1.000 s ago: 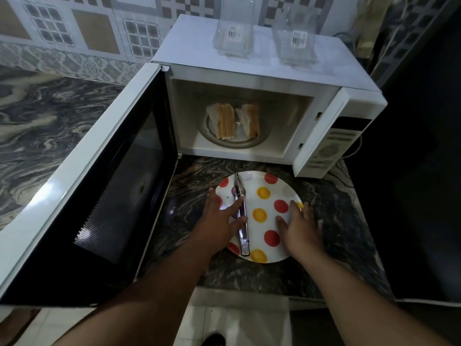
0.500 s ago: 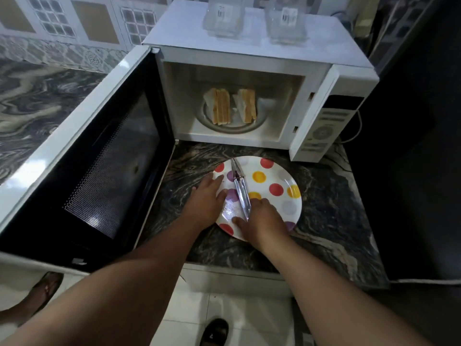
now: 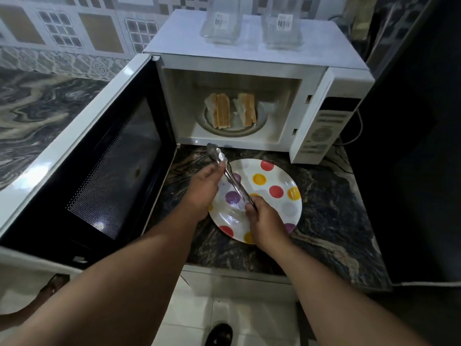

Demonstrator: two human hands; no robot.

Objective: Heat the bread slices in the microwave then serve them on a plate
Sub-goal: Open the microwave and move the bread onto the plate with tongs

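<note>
Two stacks of bread slices point(image 3: 230, 110) stand on the glass turntable inside the white microwave point(image 3: 249, 58), whose door point(image 3: 99, 156) hangs wide open to the left. A white plate with coloured dots point(image 3: 274, 191) lies on the dark marble counter in front of it. Metal tongs point(image 3: 229, 176) are lifted above the plate, tips pointing toward the microwave. My right hand point(image 3: 264, 221) grips the tongs' handle end. My left hand point(image 3: 204, 188) holds them further up, near the tips.
Two clear plastic containers point(image 3: 222, 23) stand on top of the microwave. The open door blocks the counter to the left. A dark wall rises at the right. The counter's front edge point(image 3: 237, 273) runs below the plate, with tiled floor and feet beneath.
The tongs lay flat on the plate under my hands. Now both hands have lifted them off the plate and their tips point at the microwave opening.
</note>
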